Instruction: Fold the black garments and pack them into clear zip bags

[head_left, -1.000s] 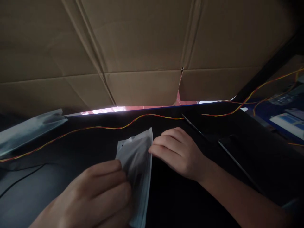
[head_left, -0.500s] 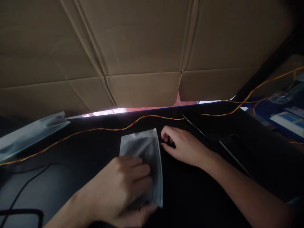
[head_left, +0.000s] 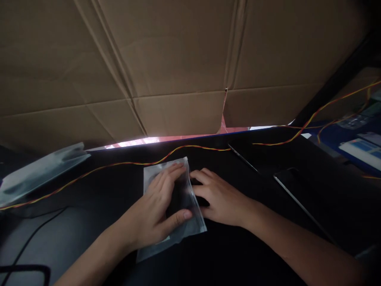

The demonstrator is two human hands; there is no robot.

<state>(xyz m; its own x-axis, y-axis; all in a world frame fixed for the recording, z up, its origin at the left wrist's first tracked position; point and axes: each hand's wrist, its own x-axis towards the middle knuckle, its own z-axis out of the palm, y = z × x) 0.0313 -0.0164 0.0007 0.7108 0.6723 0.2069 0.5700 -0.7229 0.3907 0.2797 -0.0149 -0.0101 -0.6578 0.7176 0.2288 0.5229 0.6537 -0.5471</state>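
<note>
Black tabletop (head_left: 226, 254) under me, its far edge (head_left: 196, 137) trimmed with a thin line of blue, and right beyond that stands a creased cardboard sheet (head_left: 178, 59), so the way forward is tight. The red-and-yellow twisted wire (head_left: 127, 162) snakes across between my work and that edge, narrowing it further. Over on the left, a plastic-wrapped package (head_left: 44, 171) lies near the far edge, with a black cable (head_left: 32, 230) closer in; on the right, a dark phone-like slab (head_left: 309, 194) sits well apart from the fingers, near my forearm. The widest stretch of black runs toward me, below the bag and between my forearms. And here's the translucent zip-seal bag (head_left: 184, 198), flat in the middle, slightly turned, something dark showing through the film! My left hand (head_left: 154, 214) is laid right across it, fingers long and close together, reaching nearly to the top corner by the zip, thumb spread wide over the film, pressing rather than gripping. My right hand (head_left: 223, 200) is at the zip edge, fingers bent, tips right along it; whether they pinch the strip, I can't tell.
</note>
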